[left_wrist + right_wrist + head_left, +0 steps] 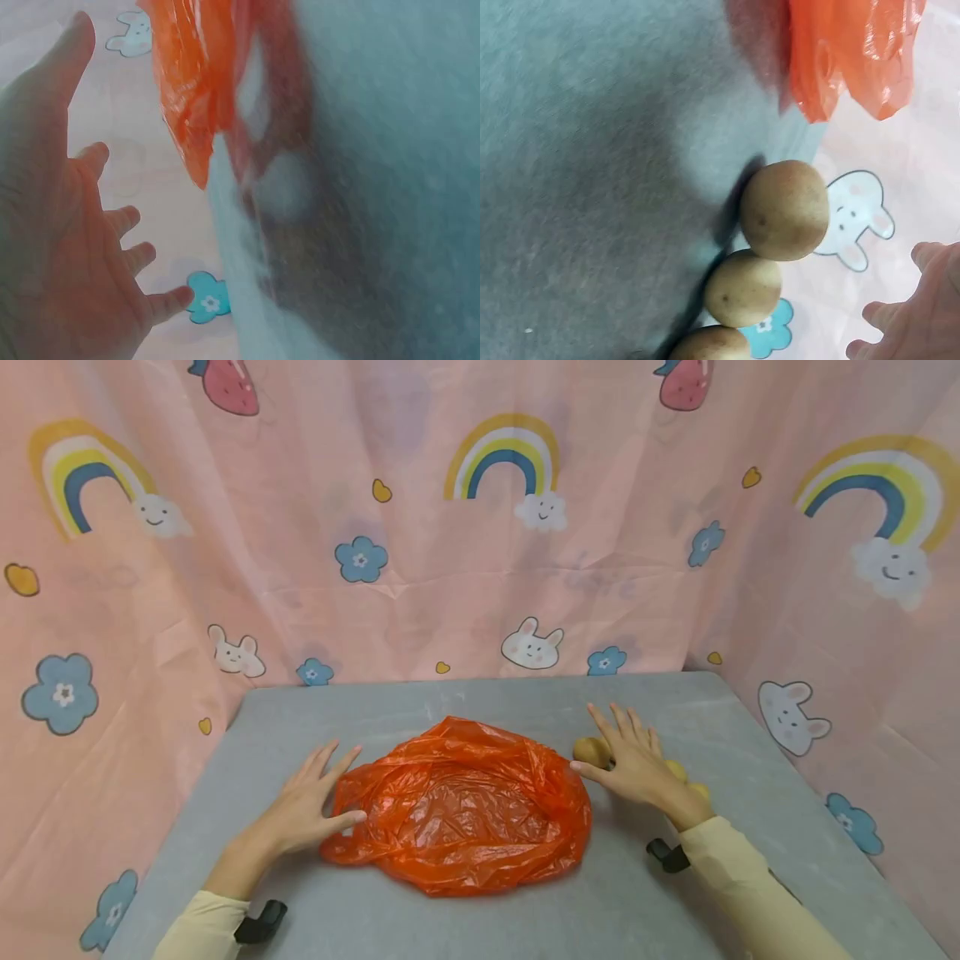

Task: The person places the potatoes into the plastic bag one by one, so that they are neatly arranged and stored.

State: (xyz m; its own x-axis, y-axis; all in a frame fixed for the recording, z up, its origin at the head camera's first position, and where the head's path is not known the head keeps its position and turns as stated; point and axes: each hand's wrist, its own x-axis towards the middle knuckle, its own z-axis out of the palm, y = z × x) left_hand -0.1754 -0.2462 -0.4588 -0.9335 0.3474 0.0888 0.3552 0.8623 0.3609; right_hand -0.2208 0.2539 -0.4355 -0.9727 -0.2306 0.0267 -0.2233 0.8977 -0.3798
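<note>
An orange plastic bag point(472, 810) lies spread on the grey table, its mouth opened wide toward me. My left hand point(307, 806) is at its left side, fingers spread and thumb over the bag's edge in the head view; the left wrist view shows the palm point(75, 262) with nothing in it. On the other side, my right hand point(633, 760) hovers with fingers spread, the thumb tip right at the bag's right edge. Beneath and beside it are several potatoes point(784, 210), partly hidden by the hand and wrist in the head view.
The grey table point(600, 910) reaches back to a pink curtain point(442, 543) printed with rainbows, rabbits and flowers, which hangs on three sides. A black wrist strap mount point(261, 922) sits at the left wrist, another mount point(667, 855) at the right.
</note>
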